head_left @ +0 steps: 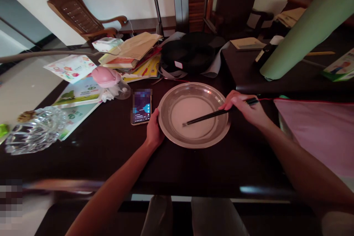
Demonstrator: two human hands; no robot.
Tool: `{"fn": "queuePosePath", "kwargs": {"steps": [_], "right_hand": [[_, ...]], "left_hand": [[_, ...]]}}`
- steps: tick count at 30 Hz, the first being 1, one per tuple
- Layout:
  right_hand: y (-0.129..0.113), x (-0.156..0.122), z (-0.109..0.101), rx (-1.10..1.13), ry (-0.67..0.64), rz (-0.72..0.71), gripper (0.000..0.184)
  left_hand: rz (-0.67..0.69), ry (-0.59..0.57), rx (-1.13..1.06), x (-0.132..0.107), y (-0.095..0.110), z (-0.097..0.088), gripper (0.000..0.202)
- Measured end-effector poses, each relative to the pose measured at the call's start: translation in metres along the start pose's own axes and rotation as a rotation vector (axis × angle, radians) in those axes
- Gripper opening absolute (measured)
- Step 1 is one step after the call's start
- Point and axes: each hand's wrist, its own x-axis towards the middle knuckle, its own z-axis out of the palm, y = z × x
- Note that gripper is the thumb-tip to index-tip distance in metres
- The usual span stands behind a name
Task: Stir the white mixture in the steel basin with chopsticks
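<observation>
A round, shallow metal bowl [195, 143] sits on the dark table in front of me. Pale, milky liquid [190, 108] covers its bottom. My left hand [155, 131] grips the bowl's left side, thumb at the rim and the other fingers mostly hidden beneath or behind it. Closed around a pair of black chopsticks [207, 116], my right hand [245, 107] is over the bowl's right rim. The chopsticks slant down to the left, and their tips reach the liquid. Just left of the bowl lies a phone [142, 106] with its screen lit.
Left on the table are a glass dish [35, 131], booklets [80, 90] and a pink-topped bottle [106, 77]. Behind the bowl stand stacked papers [135, 53] and a black round object [190, 53]. A tall green cylinder [306, 27] leans at right, above pink cloth [318, 129].
</observation>
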Motion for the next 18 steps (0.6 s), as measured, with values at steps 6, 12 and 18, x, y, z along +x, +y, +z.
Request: {"fn": "queuePosePath", "kwargs": {"steps": [6,12,18], "right_hand": [[0.004,0.003,-0.011,-0.030,0.258,0.007,0.035],[0.002,0.000,-0.007,0.050,0.028,0.001,0.035],[0.003,0.001,-0.007,-0.085,0.147,0.011,0.029]], "left_hand": [[0.005,-0.043,-0.007,-0.003,0.002,0.003,0.021],[-0.020,-0.033,-0.032,-0.003,0.002,0.003,0.023],[-0.007,-0.025,-0.022,-0.003,0.002,0.004,0.022]]}}
